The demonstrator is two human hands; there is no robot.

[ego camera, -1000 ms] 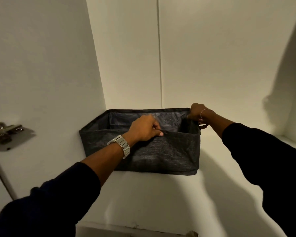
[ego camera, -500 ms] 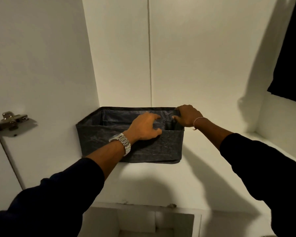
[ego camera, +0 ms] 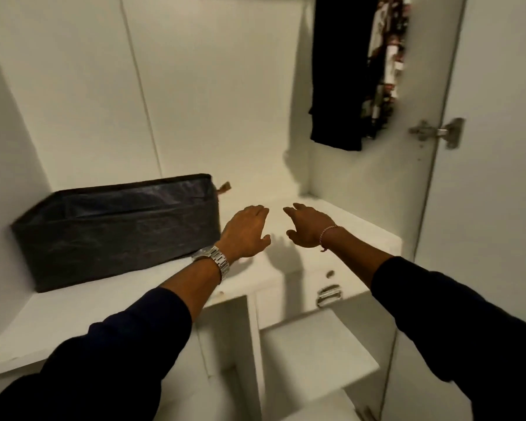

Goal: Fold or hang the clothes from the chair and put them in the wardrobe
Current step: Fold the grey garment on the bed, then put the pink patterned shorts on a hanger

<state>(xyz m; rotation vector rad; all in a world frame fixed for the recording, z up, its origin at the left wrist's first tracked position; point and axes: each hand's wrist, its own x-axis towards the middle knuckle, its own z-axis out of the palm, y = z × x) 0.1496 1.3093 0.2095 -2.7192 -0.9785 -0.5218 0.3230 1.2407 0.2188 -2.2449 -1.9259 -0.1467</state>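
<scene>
Wardrobe interior, white panels, viewed from the head camera looking in and down. Hanging clothes occupy the upper right of the compartment: a black garment in front, a patterned dark-and-light garment just behind it toward the door side. Their lower hems end well above the shelf. The rail or hangers are out of frame.

Black fabric storage box sits on the shelf, pushed to the left against the side wall, its top open. The inside is dark; contents cannot be told. A small brown tab shows at its rear right corner.

Left hand: held over the shelf just right of the box, palm down, fingers extended and loosely spread. Grip spread, holding nothing. It appears not to touch the box. Metal watch on the wrist, dark sleeve pushed up the forearm.

Right hand: near the left hand, a small gap between the two, palm down, fingers relaxed and slightly curved. Grip spread, holding nothing. Thin bracelet on the wrist, dark sleeve on the forearm. Both hands cast shadows on the shelf below them.

Below the shelf front at right, a drawer with a metal handle. Lower compartments are blurred. Open wardrobe door at far right, with a metal hinge fixed near its inner edge.
</scene>
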